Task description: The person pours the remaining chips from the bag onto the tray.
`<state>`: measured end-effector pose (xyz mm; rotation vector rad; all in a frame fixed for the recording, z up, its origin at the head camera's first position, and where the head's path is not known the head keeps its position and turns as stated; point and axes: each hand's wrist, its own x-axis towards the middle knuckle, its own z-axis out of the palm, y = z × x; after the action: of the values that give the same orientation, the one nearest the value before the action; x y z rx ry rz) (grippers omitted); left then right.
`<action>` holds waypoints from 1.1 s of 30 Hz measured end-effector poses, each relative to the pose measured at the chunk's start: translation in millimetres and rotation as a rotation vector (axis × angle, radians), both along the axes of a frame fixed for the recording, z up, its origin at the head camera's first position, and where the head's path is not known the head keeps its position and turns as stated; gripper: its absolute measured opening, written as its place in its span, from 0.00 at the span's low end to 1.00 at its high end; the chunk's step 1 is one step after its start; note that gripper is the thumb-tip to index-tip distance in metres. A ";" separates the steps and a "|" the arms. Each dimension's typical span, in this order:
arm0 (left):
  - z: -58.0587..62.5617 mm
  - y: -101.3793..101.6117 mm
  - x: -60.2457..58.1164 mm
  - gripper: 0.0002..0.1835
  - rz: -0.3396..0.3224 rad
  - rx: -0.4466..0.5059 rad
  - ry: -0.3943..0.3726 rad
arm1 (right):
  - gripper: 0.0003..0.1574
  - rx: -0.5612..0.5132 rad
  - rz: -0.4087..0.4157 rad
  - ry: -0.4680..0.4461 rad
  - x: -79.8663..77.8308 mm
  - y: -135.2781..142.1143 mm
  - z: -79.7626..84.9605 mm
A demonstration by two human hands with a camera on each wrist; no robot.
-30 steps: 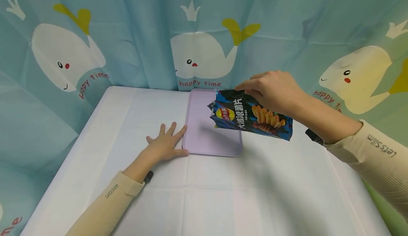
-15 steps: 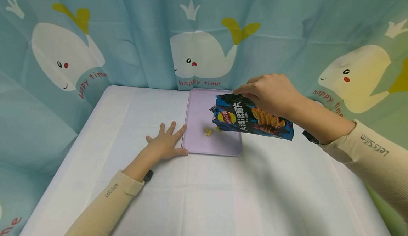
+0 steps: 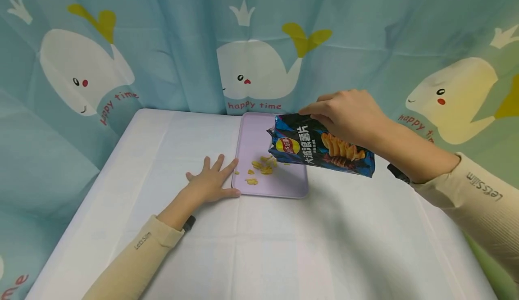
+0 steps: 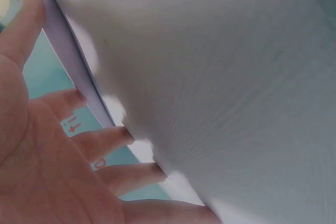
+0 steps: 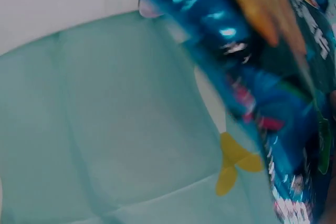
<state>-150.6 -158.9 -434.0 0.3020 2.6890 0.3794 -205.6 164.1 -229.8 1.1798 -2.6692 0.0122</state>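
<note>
- The chip bag [image 3: 302,151] is tilted above the tray [image 3: 279,188], its torn end over it.
- Some yellow chips [image 3: 266,170] lie in the tray, toward its left; gentle tilting should be safer.
- The right hand [image 3: 350,115], at the tray's right, grips the chip bag.
- The left hand [image 3: 208,186] touches the tray's left edge, fingers apart; light pressure seems enough.

The right hand [image 3: 350,115] grips a tilted bag [image 3: 310,147] above a tray [image 3: 284,186] bearing yellow chips [image 3: 266,170]; the left hand [image 3: 210,185], spread, touches the tray's edge. A curtain [image 3: 174,70] hangs behind.
</note>
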 end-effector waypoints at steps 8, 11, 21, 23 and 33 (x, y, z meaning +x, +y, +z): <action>1.7 0.1 -0.5 0.54 0.000 -0.003 0.002 | 0.15 0.040 0.013 0.005 -0.5 -2.8 -0.9; 2.6 0.8 -0.4 0.54 -0.001 0.003 0.002 | 0.15 0.038 0.011 0.014 -0.2 -4.4 -1.3; -0.2 -0.2 0.8 0.54 0.000 0.007 0.001 | 0.15 0.058 0.003 -0.003 2.4 -7.2 -0.3; 0.5 0.0 1.2 0.54 0.001 0.006 0.004 | 0.15 0.052 0.005 0.002 2.5 -6.3 -0.2; 2.4 0.9 1.2 0.54 -0.001 0.005 0.000 | 0.14 0.042 0.008 0.026 2.1 -5.1 3.8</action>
<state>-149.4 -157.9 -431.6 0.3041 2.6879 0.3858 -203.4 159.0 -226.0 1.1949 -2.6547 -0.0579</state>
